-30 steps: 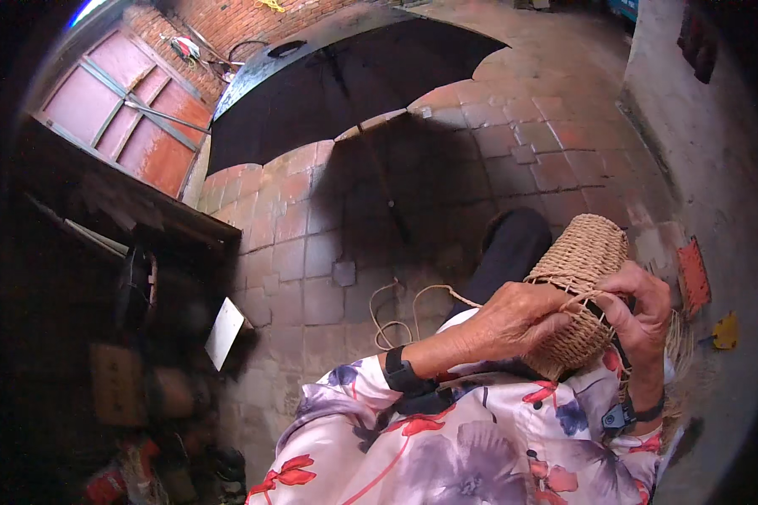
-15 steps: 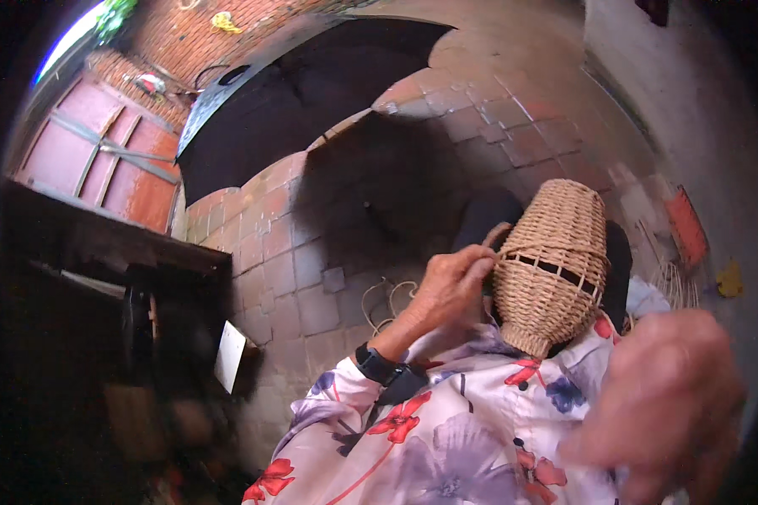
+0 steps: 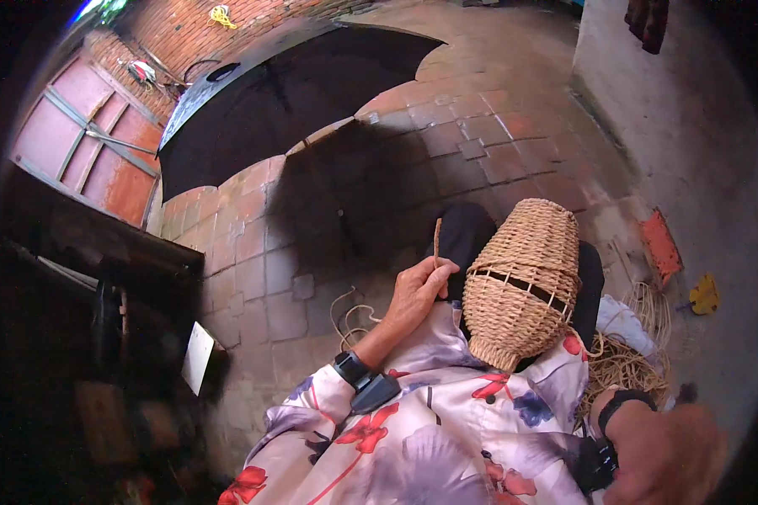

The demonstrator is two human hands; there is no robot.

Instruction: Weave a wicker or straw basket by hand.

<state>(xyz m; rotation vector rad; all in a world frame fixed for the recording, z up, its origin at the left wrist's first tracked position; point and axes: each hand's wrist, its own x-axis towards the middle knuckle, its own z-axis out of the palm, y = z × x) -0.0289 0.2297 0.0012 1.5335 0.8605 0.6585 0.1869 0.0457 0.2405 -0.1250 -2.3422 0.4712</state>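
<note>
A tan vase-shaped basket (image 3: 535, 231) of woven cord lies across my lap between dark-trousered knees. An unwoven band with bare upright ribs runs round its middle, showing a dark gap. Just left of the basket, my left hand (image 3: 421, 290) is closed on a short brown cord (image 3: 437, 240), whose end sticks up from the fingers. My right hand (image 3: 678, 459) is low at the right, beside the floral shirt, blurred by motion with its fingers unclear. Whether it holds anything does not show.
A heap of loose cord (image 3: 623, 370) and a white bag (image 3: 627, 328) lie at my right, near an orange brick-like block (image 3: 661, 244) and a yellow piece (image 3: 704, 295). An opened black umbrella (image 3: 295, 101) stands ahead on the tiles. Dark furniture (image 3: 101, 219) is at left.
My right hand has swung lower, away from the basket. My left hand now sits a little apart from the basket's side, cord still in it. The whole view has shifted slightly.
</note>
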